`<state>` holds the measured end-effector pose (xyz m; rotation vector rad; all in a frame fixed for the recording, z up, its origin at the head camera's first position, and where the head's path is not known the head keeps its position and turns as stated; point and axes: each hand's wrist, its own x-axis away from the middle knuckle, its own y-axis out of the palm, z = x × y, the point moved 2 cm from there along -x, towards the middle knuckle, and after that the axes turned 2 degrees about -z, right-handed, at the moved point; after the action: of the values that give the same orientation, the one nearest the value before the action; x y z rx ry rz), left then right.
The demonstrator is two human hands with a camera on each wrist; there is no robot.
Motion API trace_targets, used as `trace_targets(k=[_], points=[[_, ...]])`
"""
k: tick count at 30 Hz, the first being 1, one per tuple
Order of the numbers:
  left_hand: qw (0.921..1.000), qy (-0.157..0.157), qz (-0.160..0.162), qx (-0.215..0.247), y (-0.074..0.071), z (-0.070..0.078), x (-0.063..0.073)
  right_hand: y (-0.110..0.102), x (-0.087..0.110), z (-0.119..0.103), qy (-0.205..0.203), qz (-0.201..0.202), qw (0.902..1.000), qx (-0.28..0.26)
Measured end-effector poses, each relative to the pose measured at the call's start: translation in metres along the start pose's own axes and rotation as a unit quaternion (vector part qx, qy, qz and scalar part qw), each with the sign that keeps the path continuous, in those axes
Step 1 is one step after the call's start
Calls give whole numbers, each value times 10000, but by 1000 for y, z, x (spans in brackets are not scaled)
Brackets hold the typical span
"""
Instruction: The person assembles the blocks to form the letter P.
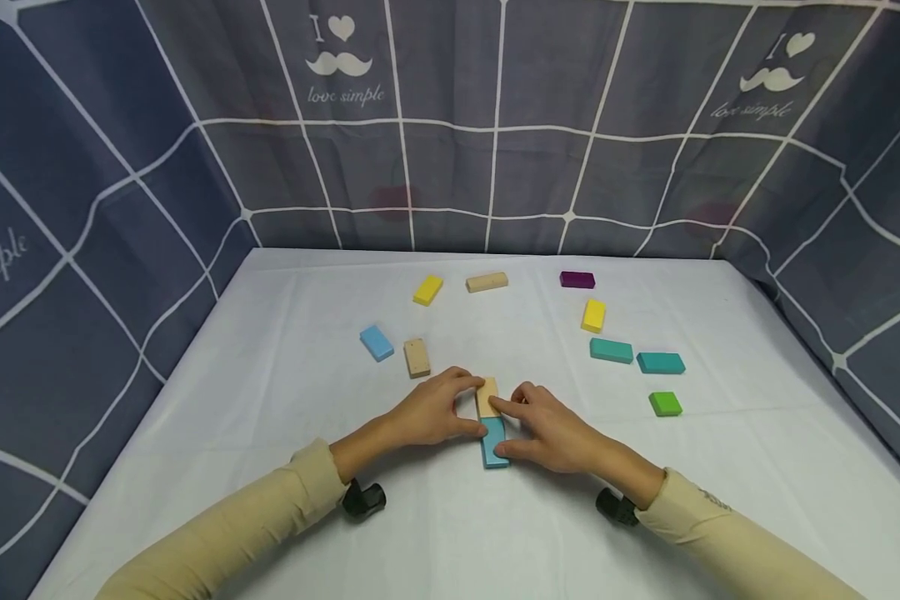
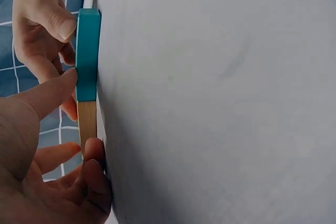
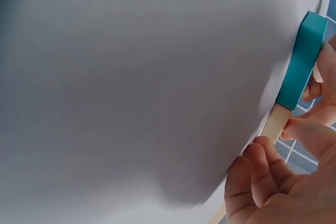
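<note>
Teal block (image 1: 493, 438) abuts wooden block (image 1: 486, 399) end-on.

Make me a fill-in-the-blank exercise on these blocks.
Between the left hand and the right hand, a wooden block and a teal block lie end to ____.
The green block lies nearer the ____ hand.
The tablecloth under the purple block is coloured ____.
Exactly ____ yellow blocks show.

Missing words: end; right; white; two.

Gridded drapes (image 1: 450, 171), perhaps blue-grey, around a white table (image 1: 420, 542)
</note>
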<state>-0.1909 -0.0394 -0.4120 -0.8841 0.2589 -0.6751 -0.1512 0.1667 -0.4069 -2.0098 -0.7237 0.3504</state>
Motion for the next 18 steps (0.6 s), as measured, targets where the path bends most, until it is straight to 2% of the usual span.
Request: trace_targets(k=[2,5,7,10,12,14,18], points=[[9998,-4,176,12,-4,-1,0,0,0,0,45,-45,10000,-26],[9984,-109,555,-31,-20,-8,0,0,0,0,65,-87,9999,-31],[9962,-271,824,-1,-37,-18,1,-1,1,0,64,-85,9999,-9],[9936,-565,977,32,-60,-39,3,-1,2,0,-4,-33,10000,52],[9931,-789,872,-10,-69,-52,5,-2,2,0,-10,-26,10000,32],[9931,-982,624,-138,-72,-62,6,-2,2,0,-11,-31,10000,-4],[9925,-1127,290,-378,-71,-71,9,-1,1,0,28,-80,9999,-76]])
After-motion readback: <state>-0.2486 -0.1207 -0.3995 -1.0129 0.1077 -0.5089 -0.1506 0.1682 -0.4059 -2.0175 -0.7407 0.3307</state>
